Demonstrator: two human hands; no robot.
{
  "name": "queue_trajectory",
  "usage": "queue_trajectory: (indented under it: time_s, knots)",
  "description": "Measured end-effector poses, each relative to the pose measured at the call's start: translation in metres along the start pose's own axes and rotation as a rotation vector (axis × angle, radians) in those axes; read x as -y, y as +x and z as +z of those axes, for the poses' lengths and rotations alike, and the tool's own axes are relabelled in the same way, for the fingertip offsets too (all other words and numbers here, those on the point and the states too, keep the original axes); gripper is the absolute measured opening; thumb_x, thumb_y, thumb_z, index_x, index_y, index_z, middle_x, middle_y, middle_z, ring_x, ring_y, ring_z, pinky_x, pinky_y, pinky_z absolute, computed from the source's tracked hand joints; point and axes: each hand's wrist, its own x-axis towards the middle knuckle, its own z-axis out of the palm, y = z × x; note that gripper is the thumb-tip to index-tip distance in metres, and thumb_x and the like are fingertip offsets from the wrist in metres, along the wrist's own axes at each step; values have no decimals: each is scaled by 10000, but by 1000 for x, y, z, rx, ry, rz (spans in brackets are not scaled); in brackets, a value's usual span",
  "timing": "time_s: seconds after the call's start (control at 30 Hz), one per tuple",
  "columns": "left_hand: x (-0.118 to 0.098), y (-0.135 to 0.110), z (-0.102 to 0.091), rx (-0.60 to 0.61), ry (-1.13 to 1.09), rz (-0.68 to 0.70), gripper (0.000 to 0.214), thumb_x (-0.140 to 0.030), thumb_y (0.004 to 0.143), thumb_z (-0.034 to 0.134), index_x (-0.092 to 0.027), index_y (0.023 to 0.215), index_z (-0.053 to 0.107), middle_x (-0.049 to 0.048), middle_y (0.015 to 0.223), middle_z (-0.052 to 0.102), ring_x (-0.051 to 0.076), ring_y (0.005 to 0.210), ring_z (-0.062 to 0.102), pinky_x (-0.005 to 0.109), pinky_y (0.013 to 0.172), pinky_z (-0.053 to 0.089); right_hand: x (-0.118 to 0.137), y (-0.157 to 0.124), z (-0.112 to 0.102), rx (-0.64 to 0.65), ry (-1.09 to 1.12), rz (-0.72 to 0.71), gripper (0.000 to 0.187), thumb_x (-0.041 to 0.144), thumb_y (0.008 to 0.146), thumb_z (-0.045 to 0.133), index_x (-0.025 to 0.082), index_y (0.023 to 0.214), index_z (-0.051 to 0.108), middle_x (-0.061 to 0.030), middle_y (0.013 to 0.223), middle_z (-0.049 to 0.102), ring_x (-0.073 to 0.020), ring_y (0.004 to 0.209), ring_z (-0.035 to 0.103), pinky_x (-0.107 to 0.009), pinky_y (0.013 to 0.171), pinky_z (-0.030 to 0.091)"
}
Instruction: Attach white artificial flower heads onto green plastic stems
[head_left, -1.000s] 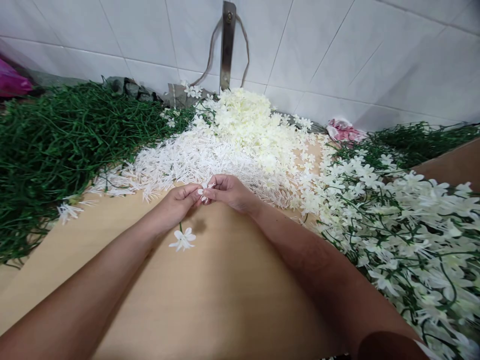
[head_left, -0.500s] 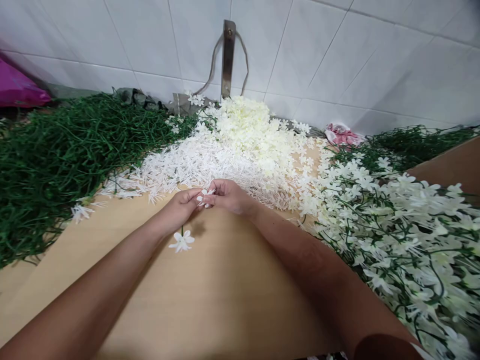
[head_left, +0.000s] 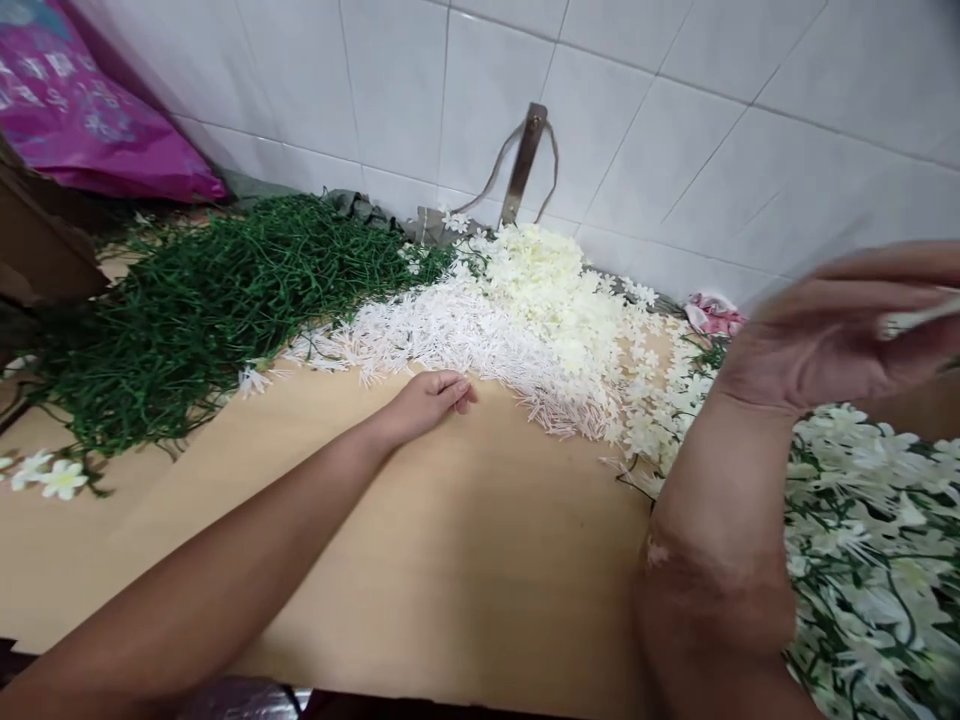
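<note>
My left hand (head_left: 444, 392) rests low over the board, its fingers curled together. Nothing shows in them. Just beyond it lies a heap of white, thread-like flower centres (head_left: 442, 335), with a mound of cream flower petals (head_left: 536, 285) behind. My right hand (head_left: 832, 340) is raised at the right edge, blurred and partly out of frame. A pale strip shows between its thumb and fingers, but I cannot make out whether it is a held thing. Below that hand are assembled white flowers on green stems (head_left: 862, 540).
Green plastic stems (head_left: 247, 300) are piled at the left, with a few loose flowers (head_left: 61, 480) near them. A pink bag (head_left: 112, 130) leans by the tiled wall (head_left: 397, 90). A metal bracket (head_left: 523, 165) stands at the back. The tan board (head_left: 480, 560) spreads in front.
My hands were together on a white flower; now they are apart. My right hand has swung up and right, while the flower is no longer seen at my left hand. The view has shifted left.
</note>
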Motion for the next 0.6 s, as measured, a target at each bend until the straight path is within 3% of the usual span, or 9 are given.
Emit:
queue_trajectory:
  time_s: [0.03, 0.07, 0.1, 0.2, 0.3, 0.37, 0.47, 0.53, 0.6]
  knots:
    - [1, 0, 1, -3, 16, 3, 351, -491, 764, 569, -157, 725, 673, 11, 624, 594, 134, 640, 525, 267, 668, 395, -5, 5, 9, 111, 333, -315, 142, 388, 675, 740, 406, 565, 651, 51, 587, 688, -128, 719, 669, -249, 479, 409]
    - [2, 0, 1, -5, 28, 4, 332, -464, 777, 554, -157, 729, 670, 7, 622, 587, 130, 635, 520, 264, 662, 391, -12, 11, 21, 205, 536, -447, 187, 203, 694, 746, 346, 602, 668, 62, 670, 711, -74, 705, 656, -178, 533, 443]
    - [3, 0, 1, -6, 38, 3, 316, -440, 786, 540, -155, 729, 665, 5, 618, 578, 127, 626, 514, 262, 655, 386, -21, 20, 34, 116, 586, -390, 241, 87, 767, 656, 295, 646, 672, 60, 727, 716, -28, 715, 635, -116, 645, 462]
    - [4, -1, 2, -5, 68, 6, 279, -379, 805, 503, -153, 742, 654, -2, 620, 560, 122, 616, 501, 258, 643, 374, -56, 51, 74, -30, 227, -94, 105, 136, 766, 673, 209, 691, 671, 37, 692, 666, -44, 684, 613, -174, 664, 493]
    - [4, -1, 4, -9, 106, 11, 242, -323, 812, 480, -157, 780, 652, -8, 631, 553, 121, 627, 498, 254, 639, 370, -93, 83, 107, 14, -161, 50, 51, 162, 767, 653, 177, 726, 628, 12, 691, 637, -81, 661, 595, -240, 652, 484]
    - [4, -1, 5, -20, 138, 2, 222, -288, 811, 469, -164, 816, 653, -9, 644, 557, 125, 642, 505, 257, 643, 373, -116, 103, 126, 89, -443, 58, 46, 138, 781, 608, 150, 737, 609, -9, 691, 624, -98, 668, 582, -260, 654, 467]
    - [7, 0, 4, -19, 221, 11, 203, -239, 809, 448, -181, 778, 640, -1, 658, 574, 144, 669, 526, 281, 664, 379, -142, 130, 157, 208, -849, -74, 15, 148, 771, 616, 135, 767, 623, -33, 744, 637, -122, 699, 566, -292, 698, 451]
    - [11, 1, 4, -24, 298, -3, 168, -234, 786, 491, -183, 668, 599, 13, 648, 582, 168, 681, 536, 304, 665, 375, -155, 145, 181, 276, -1045, -136, 89, 200, 784, 627, 129, 834, 644, -64, 832, 659, -159, 765, 587, -320, 736, 452]
    - [15, 1, 4, -52, 239, -30, 144, -265, 752, 580, -186, 632, 568, 30, 676, 599, 196, 725, 549, 318, 673, 387, -166, 157, 205, 321, -1195, -147, 199, 274, 811, 620, 116, 927, 652, -107, 922, 670, -209, 845, 609, -352, 763, 461]
